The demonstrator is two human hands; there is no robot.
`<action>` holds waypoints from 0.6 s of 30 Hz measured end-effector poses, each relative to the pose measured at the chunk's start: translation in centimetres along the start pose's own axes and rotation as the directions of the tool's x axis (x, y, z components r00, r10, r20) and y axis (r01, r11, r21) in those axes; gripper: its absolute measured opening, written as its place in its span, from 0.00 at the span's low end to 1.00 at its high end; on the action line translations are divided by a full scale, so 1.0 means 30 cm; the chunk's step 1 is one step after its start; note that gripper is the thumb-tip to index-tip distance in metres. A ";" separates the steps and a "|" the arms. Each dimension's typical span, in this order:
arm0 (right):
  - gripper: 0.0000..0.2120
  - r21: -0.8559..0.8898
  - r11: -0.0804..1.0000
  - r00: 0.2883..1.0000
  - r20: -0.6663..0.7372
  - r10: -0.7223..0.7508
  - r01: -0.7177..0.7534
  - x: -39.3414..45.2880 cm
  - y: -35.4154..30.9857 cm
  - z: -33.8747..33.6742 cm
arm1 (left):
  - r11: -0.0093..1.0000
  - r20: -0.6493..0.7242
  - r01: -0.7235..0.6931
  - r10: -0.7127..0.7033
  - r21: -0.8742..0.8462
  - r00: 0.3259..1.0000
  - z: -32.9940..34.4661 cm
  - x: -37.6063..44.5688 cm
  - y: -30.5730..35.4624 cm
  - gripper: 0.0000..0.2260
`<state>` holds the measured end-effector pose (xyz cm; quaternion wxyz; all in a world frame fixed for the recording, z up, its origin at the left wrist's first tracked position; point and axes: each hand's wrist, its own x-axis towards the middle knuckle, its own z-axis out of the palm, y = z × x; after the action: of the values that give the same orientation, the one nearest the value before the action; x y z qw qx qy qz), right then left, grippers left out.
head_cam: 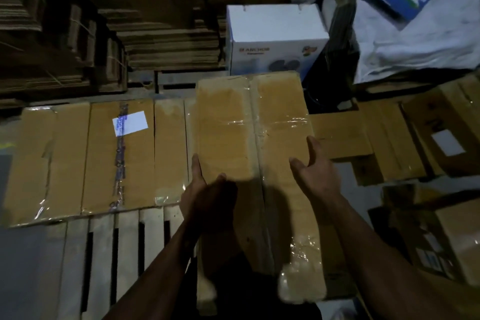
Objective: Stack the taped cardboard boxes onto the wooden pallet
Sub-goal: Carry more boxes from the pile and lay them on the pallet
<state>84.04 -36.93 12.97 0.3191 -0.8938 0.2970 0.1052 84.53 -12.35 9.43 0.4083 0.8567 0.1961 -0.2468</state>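
A taped box (249, 125) sits upright in the middle of the frame, tall and narrow, with clear tape glinting across its top and down its centre seam. The left hand (205, 189) is at its lower left corner, fingers straight along the left edge and thumb laid on the top face, so it looks more like a flat steadying touch than a curled grip, though shadow covers the palm. The right hand (315, 166) is at the box's right side with fingers spread and relaxed, the fingertips at the right edge; whether they actually touch the cardboard I cannot tell.

The pallet (124, 247) lies in the lower left, pale slats with dark gaps between them. Across its far part lies a flat box (85, 161), wide and low, with a white label (130, 122) and a strip of worn tape along its top. The upright box stands just beside the flat one's right end, over the pallet's right side.

Behind, upper centre, stands a white carton (275, 41). Bundles of flattened cardboard (161, 26) fill the upper left. More brown boxes (405, 135) crowd the right side.
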 end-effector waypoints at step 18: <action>0.35 -0.090 0.995 0.988 0.149 -0.036 0.049 0.296 0.580 0.334 | 0.988 0.034 0.128 -0.131 0.083 0.991 0.576 0.210 -0.324 0.39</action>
<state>80.78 -45.49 -6.98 0.3001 -0.9037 0.2484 0.1777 79.83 -19.53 -9.51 0.3604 0.8528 0.2331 -0.2975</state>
